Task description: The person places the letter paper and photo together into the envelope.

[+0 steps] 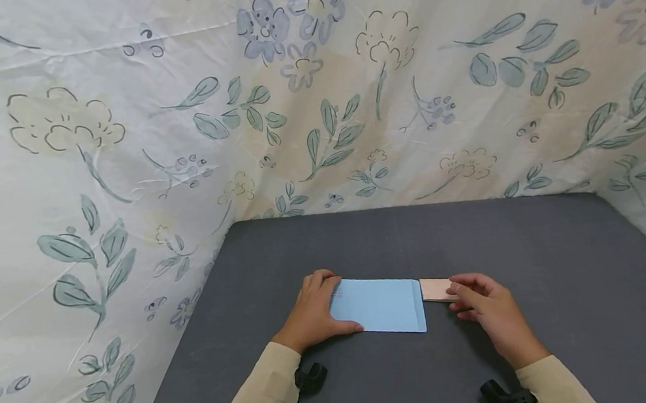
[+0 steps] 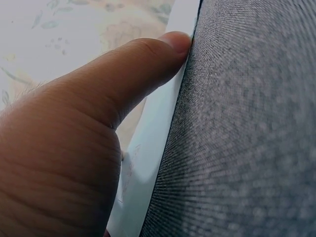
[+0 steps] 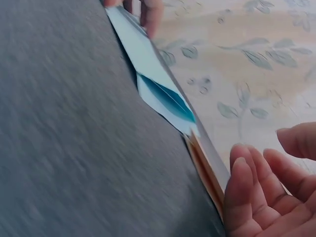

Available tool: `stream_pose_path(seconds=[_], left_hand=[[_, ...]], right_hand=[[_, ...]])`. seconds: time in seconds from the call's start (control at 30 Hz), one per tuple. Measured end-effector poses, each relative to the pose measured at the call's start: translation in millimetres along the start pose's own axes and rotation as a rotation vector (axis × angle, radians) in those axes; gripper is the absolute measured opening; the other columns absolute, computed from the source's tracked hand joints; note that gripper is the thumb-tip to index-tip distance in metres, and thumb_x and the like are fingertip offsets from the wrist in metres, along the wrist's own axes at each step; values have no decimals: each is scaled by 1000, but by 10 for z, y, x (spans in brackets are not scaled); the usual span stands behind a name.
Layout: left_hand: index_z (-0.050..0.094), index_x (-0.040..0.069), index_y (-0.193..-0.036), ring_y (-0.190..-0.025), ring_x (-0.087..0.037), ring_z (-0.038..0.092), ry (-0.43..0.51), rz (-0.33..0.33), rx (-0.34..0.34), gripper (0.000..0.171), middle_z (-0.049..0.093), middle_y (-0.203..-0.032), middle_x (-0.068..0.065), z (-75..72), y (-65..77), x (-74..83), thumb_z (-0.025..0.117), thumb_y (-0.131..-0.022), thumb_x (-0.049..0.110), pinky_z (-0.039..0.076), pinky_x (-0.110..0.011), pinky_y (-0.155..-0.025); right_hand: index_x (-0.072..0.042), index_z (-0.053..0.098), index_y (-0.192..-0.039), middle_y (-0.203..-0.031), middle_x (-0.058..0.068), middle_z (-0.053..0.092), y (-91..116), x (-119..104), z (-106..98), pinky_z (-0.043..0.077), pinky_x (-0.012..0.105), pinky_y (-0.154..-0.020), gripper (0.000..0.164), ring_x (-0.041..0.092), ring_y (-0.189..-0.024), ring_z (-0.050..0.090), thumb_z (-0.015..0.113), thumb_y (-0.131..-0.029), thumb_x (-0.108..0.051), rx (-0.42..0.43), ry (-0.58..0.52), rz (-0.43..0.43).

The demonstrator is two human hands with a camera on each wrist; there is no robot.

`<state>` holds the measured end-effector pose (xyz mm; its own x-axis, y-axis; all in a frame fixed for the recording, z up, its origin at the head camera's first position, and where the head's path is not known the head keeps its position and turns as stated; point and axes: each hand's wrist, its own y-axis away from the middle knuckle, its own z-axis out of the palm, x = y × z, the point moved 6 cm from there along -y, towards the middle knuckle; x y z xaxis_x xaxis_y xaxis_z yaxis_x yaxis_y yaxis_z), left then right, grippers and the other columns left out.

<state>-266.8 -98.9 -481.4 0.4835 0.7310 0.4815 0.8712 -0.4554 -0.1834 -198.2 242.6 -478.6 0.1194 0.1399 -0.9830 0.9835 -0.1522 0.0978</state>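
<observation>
Nearest us, at 8 and 4 o'clock from the blue envelope (image 1: 379, 304), two pale sleeves (image 1: 266, 392) run out of the lower frame, each with a black wrist device (image 1: 311, 378). At 9 o'clock the left hand (image 1: 314, 316) grips the envelope's end, fingers spread wide, thumb along the near edge, the others at the far corner; we take this as steadying it on the dark counter (image 1: 406, 385). At 3 o'clock its mouth (image 3: 170, 101) gapes towards the pink paper (image 1: 435, 289). The right hand (image 1: 490, 315) pinches that paper's outer end, fingers nearly closed, which seems to leave the inner end free. We cannot tell whether the paper's tip sits inside the mouth or just beside it; the outer end is hidden by fingers. The envelope's faint print is illegible. Farthest, at 12 o'clock, a floral cloth (image 1: 349, 98) is cut off above.
</observation>
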Motion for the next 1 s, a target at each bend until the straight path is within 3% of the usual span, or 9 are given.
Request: stream_pose_path(seconds=[0.23, 0.43, 0.73, 1.0], left_hand=[[59, 8, -155, -142, -26, 41, -20, -1, 6, 108, 49, -154, -5, 0, 0, -13, 93, -74, 71, 42, -51, -116], [60, 7, -154, -140, -26, 43, -35, -9, 9, 108, 52, -151, -5, -10, 10, -14, 92, -75, 73, 43, -50, -115], [60, 7, -153, -138, -26, 43, -40, -15, 11, 108, 52, -152, -6, -16, 7, -22, 90, -75, 75, 44, -50, -114], [61, 7, -153, -138, -26, 44, -44, -29, 14, 108, 52, -152, -6, -16, 10, -44, 90, -75, 75, 44, -50, -114]], right_hand=[[4, 59, -144, -121, 14, 72, 5, -52, -307, 60, 29, -78, 47, 17, -97, 72, 65, -113, -31, 152, 64, -73], [4, 59, -144, -125, 18, 65, -9, 1, -468, 57, 22, -76, 45, 17, -100, 66, 63, -114, -29, 270, 98, -34], [6, 50, -153, -142, 23, 53, -22, 40, -604, 52, 15, -73, 54, 24, -115, 56, 56, -116, -32, 340, 154, 29], [8, 39, -162, -154, 29, 47, -18, 63, -677, 51, 19, -68, 69, 34, -118, 56, 52, -115, -42, 347, 176, 115]])
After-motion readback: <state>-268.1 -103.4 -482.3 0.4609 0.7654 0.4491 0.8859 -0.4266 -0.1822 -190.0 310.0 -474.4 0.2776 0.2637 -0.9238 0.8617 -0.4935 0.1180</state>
